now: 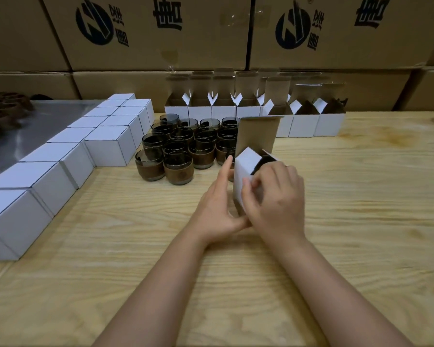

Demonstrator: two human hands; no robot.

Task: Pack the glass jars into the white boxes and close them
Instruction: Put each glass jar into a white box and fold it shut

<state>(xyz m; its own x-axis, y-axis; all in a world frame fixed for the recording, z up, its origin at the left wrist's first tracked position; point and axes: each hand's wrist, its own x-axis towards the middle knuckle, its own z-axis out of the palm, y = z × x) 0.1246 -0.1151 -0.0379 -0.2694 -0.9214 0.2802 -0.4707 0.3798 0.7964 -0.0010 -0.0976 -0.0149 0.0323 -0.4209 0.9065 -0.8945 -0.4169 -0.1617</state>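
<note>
Pinching the white box [243, 169], the right hand [276, 199] covers its front; the straight-fingered left hand [216, 211] touches its side.

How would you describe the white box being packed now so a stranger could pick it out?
Start at the wooden table and find the cluster of dark glass jars in its middle. Just right of them is the box, between the left hand and right hand. Unlike the shut boxes on the left and the open row behind, it alone is touched.

A packing storeroom: stacked printed cartons [161, 33] behind a plywood bench [110, 246].
</note>
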